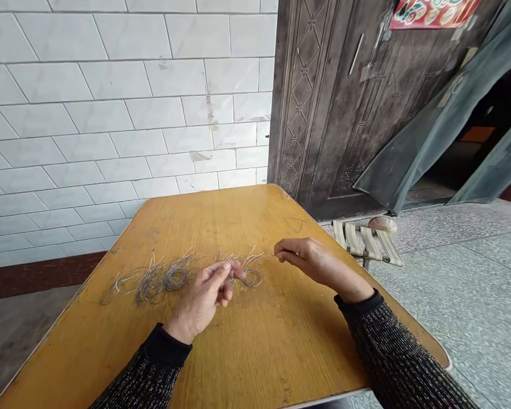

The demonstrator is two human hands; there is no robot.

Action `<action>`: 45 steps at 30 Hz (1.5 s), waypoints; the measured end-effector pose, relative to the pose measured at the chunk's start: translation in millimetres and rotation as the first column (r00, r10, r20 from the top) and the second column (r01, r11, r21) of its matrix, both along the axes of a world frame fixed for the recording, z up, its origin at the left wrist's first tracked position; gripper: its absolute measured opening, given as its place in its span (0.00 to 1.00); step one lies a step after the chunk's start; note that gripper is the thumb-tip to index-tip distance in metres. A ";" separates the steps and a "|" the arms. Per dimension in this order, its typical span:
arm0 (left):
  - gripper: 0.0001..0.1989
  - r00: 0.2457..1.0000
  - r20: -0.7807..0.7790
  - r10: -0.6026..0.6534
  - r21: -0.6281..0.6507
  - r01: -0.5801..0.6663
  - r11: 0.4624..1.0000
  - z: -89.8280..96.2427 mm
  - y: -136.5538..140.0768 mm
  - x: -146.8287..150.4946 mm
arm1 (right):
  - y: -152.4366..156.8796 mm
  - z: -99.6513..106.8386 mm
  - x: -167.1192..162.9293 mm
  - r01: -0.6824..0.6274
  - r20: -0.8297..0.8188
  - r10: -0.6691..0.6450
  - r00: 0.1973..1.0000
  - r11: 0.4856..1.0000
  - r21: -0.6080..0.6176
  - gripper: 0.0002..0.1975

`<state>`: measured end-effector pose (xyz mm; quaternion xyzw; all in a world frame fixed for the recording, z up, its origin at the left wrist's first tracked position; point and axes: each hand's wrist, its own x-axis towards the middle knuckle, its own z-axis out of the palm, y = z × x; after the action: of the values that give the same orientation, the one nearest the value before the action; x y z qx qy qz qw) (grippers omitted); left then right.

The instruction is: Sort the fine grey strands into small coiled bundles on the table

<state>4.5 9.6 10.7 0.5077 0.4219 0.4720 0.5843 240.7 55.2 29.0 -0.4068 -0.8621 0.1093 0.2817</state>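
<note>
Thin silvery wire lies on a yellow wooden table [247,352]. A loose pile of wire loops [162,278] rests left of centre. My left hand [206,295] pinches a small coil of wire [251,275] between thumb and fingers, just above the tabletop. My right hand [313,261] pinches the free end of the same wire and holds it out to the right, so a short strand stretches between both hands. Dark knitted sleeves cover both forearms.
A white tiled wall [111,113] stands behind the table. A dark carved door [344,102] is at the back right, with a grey curtain [430,130] beside it. A small striped folding stool [368,241] stands on the speckled floor right of the table.
</note>
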 end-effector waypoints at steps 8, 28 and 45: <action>0.05 0.928 0.372 -0.016 -0.203 0.098 0.974 1.9 -1.3 1.5 | -5.3 -13.0 -28.3 0.182 -0.066 -0.170 0.983 0.944 0.276 0.11; 0.05 0.720 0.659 0.217 -0.266 -0.047 0.963 0.2 -0.7 10.4 | -17.9 -35.2 -75.8 -0.506 -0.869 -0.066 0.491 0.790 -0.346 0.07; 0.02 0.743 0.661 0.105 -0.216 0.054 0.975 -10.8 -0.1 12.9 | -22.9 -28.7 -71.6 -0.669 -0.952 -0.175 0.252 0.679 -0.302 0.08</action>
<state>17.5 9.6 -0.1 0.2307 0.2410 0.5806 0.7427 169.1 32.3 0.3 -0.1729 -0.4743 0.6751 0.5380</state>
